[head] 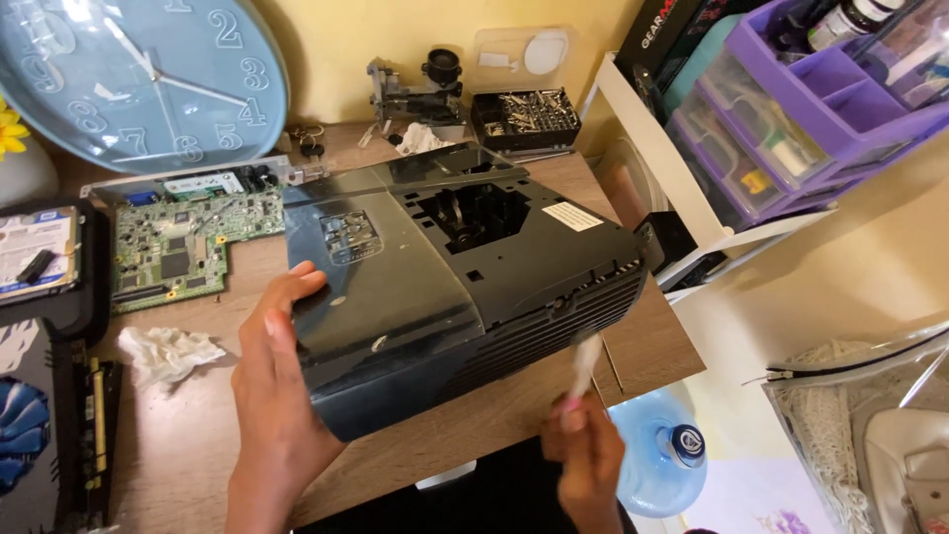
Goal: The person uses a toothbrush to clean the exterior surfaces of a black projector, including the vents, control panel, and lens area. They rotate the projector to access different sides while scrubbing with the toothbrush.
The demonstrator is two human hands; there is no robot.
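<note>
A large glossy black plastic casing (435,287), curved, with vent slats along its near edge and an open cavity on top, is tilted up off the wooden desk (188,435). My left hand (277,386) grips its near left corner, thumb on the top face. My right hand (585,457) pinches a thin white stick-like tool (583,368), blurred, whose tip touches the vent slats at the casing's lower right.
A green circuit board (183,247) lies at left, a crumpled white tissue (166,352) below it. A blue wall clock (138,74) leans at back left. A black bit set (524,114), a purple drawer organiser (811,109) and a blue water jug (660,460) stand around.
</note>
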